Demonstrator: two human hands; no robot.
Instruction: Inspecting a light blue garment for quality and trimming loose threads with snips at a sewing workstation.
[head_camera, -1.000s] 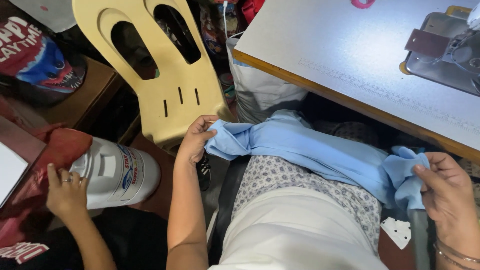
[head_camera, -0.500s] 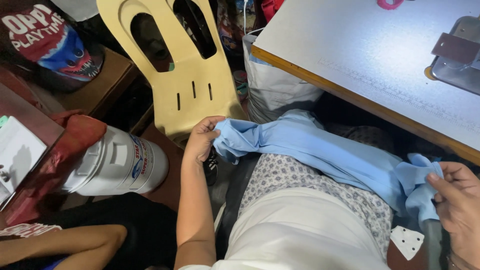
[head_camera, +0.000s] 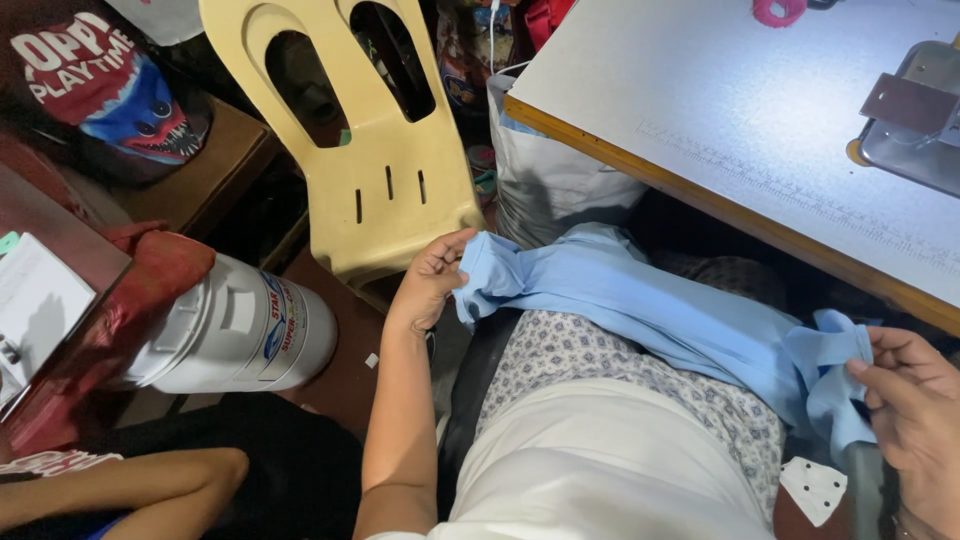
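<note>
Two hands hold one blue cloth (head_camera: 660, 310), stretched across our lap below the table (head_camera: 720, 110). Starting at the far left, we see a red bag (head_camera: 130, 290) with a white sheet (head_camera: 35, 300) partly over it; what the bag holds is hidden. Below it, another person's forearm (head_camera: 130, 490) crosses the lower corner, the hand cut off by the frame edge. Just right of the bag a white jug (head_camera: 235, 330) lies tilted with its lid on, so we cannot tell what is inside. Behind it stands a cream chair (head_camera: 370, 150), its top cut off, and dark clutter shows through the openings in its back, too dim to make out. Our left hand (head_camera: 430, 285) has its fingers curled shut on the bunched left end of the cloth, thumb on top. Farther back, a white sack (head_camera: 560, 185) sits half under the table edge; its mouth is hidden and its contents cannot be told. The cloth runs down to the right over our patterned garment (head_camera: 600, 360). On the table, a metal plate (head_camera: 910, 120) is cut off at the right edge, and a pink object (head_camera: 780, 10) is clipped by the top. Our right hand (head_camera: 915, 400) pinches the crumpled right end of the cloth with bent fingers, its wrist out of frame.
</note>
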